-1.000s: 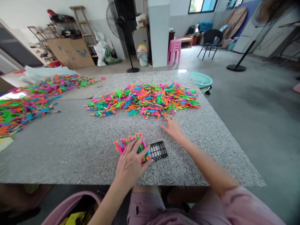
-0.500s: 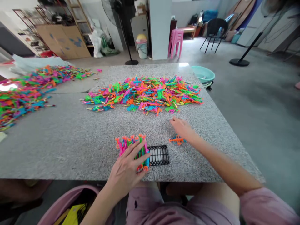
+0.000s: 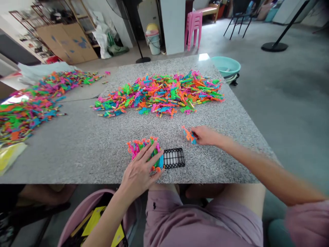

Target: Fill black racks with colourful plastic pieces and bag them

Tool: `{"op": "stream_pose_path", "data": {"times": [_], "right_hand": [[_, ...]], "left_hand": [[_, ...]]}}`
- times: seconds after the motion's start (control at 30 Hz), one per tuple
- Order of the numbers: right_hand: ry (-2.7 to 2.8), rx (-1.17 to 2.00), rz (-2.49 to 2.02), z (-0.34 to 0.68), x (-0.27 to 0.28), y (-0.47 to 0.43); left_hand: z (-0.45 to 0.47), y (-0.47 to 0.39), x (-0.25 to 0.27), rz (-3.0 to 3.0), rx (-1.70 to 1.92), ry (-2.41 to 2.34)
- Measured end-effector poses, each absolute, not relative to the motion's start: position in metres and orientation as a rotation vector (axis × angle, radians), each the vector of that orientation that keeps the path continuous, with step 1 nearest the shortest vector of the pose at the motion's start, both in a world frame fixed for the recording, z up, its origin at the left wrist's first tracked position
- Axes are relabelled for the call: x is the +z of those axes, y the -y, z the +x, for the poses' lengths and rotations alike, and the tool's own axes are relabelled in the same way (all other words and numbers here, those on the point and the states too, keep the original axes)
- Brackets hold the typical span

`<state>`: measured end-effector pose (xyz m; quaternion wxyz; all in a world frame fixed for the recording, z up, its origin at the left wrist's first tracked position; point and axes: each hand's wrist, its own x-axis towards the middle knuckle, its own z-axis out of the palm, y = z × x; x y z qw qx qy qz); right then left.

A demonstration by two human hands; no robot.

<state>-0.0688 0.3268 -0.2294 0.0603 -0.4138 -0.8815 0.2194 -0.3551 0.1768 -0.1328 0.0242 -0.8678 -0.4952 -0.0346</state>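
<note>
My left hand (image 3: 140,164) lies over a row of bright plastic toys (image 3: 137,147), its fingers outstretched and spread on top of them. These pink, green and blue toys with orange ends stand packed side by side at the left of a black plastic rack (image 3: 174,158). The rack's right part shows as bare grid. To the right, my right hand (image 3: 204,135) is closed around small orange and blue plastic toys (image 3: 189,135), held at or just above the tabletop. Their exact kind is hard to make out; some look gun-shaped.
A wide heap of the same colourful toys (image 3: 164,94) covers the table's far middle, another heap (image 3: 38,99) the left. A yellow-and-clear packet (image 3: 11,156) lies at the left. Below the front edge stands a pink tub (image 3: 77,209); a turquoise basin (image 3: 226,65) is beyond the right edge.
My right hand has picked up the orange and blue toys from the table beside the rack. My left hand stays on the row. The view has tilted downward.
</note>
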Motion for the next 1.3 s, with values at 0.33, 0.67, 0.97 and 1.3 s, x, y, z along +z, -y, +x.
{"op": "stream_pose_path", "data": {"times": [0.33, 0.67, 0.97, 1.3], "right_hand": [[2.036, 1.068, -1.115, -0.2, -0.259, -0.278], [2.29, 0.998, -1.116, -0.206, -0.233, -0.282], [2.356, 0.886, -0.97, -0.188, -0.231, -0.34], [2.257, 0.364, -1.289, -0.183, -0.241, -0.404]], "left_hand": [[-0.351, -0.178, -0.131, -2.667, -0.081, 1.528], [-0.347, -0.176, -0.133, -2.631, -0.093, 1.552], [-0.351, -0.178, -0.136, -2.634, -0.118, 1.522], [-0.348, -0.173, -0.136, -2.565, -0.147, 1.55]]}}
